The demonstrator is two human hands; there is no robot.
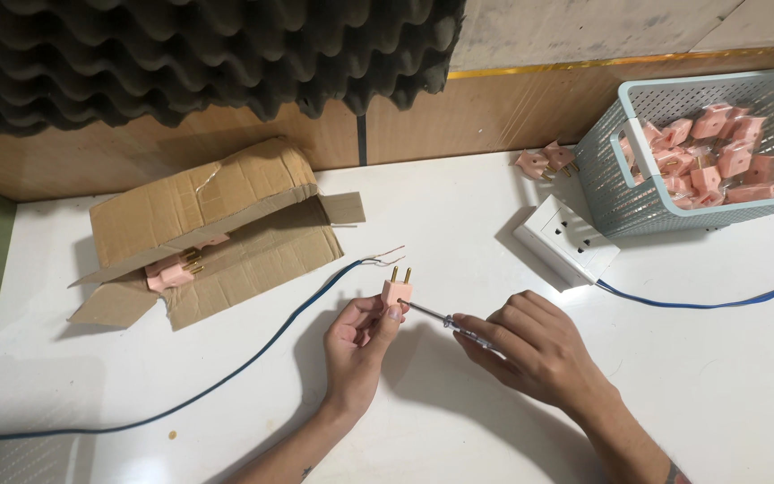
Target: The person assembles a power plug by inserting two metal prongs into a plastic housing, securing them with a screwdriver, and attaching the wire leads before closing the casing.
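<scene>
bare forearms, no sleeves (right wrist tattooed)

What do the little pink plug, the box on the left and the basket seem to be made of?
The pink plug in the left hand looks like matte moulded plastic, with two shiny, brass-coloured metal pins. The box is brown corrugated cardboard, creased and torn along its flaps. The basket appears to be pale blue-grey plastic, judging by its smooth rim and fine moulded mesh walls.

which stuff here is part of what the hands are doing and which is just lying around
In use:
- pink plug, held in the left hand
- screwdriver, in the right hand, tip at the plug

Lying about:
- blue cable with bared ends
- cardboard box
- white socket block
- basket of pink plugs
</scene>
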